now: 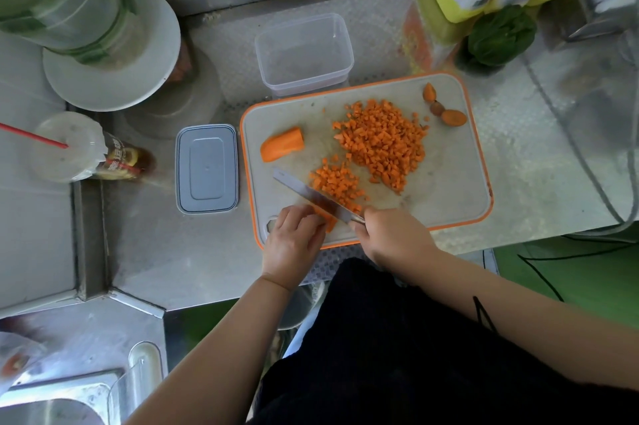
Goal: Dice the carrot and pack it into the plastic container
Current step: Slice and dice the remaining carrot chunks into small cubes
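Right hand (pixel 387 234): I see it gripping the knife (pixel 313 196) handle at the cutting board (pixel 449 182)'s near edge, blade angled across the board.
Left hand (pixel 294 237): curled, pinning carrot strips (pixel 328 218) at the board's near-left corner.
Diced carrot (pixel 380 140): heaped mid-board; open board on its right.
Carrot piece (pixel 281 144): board's left side.
Plastic container (pixel 304 54): empty, on the desk (pixel 166 244), touching the board's far edge.
Lid (pixel 206 169): just left of the board.

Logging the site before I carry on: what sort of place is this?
Probably a working kitchen prep area: a stainless steel counter, a cutting board with diced carrot, and a sink at lower left.
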Demonstrator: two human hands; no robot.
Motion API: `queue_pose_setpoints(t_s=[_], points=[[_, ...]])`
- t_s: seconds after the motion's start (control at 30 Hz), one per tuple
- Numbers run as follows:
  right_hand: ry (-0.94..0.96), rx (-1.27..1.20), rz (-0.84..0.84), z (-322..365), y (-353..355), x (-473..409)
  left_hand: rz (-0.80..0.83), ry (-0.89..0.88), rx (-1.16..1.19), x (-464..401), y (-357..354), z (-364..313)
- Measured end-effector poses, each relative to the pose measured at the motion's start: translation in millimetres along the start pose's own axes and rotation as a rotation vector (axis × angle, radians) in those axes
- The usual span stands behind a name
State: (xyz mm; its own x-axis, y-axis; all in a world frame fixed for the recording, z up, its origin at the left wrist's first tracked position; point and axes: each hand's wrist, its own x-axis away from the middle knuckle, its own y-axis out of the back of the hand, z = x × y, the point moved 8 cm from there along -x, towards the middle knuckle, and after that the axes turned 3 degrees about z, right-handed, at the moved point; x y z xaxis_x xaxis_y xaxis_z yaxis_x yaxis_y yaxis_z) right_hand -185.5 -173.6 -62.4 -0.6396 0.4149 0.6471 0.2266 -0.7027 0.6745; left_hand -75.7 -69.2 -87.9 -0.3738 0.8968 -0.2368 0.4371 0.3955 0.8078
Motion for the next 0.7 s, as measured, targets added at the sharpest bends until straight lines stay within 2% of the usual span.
queue_pose_setpoints(t_s=[0.1,0.3,0.47,0.6,0.7], points=[[0.014,0.048,0.004,3,-7,0,-0.008,0.021,0.012,-2,-2,1],[-0.081,0.122,0.052,7,-21,-13,-0.033,0.057,0.071,-1,-3,2],[-0.085,0.067,0.038,10,-25,-21,-0.018,0.073,0.082,1,-6,4],[-0.100,-0.104,0.030,-3,-15,-25,-0.020,0.040,0.038,0,-3,0],[-0.115,-0.112,0.019,-9,-10,-20,0.001,0.035,0.018,0,-2,0]])
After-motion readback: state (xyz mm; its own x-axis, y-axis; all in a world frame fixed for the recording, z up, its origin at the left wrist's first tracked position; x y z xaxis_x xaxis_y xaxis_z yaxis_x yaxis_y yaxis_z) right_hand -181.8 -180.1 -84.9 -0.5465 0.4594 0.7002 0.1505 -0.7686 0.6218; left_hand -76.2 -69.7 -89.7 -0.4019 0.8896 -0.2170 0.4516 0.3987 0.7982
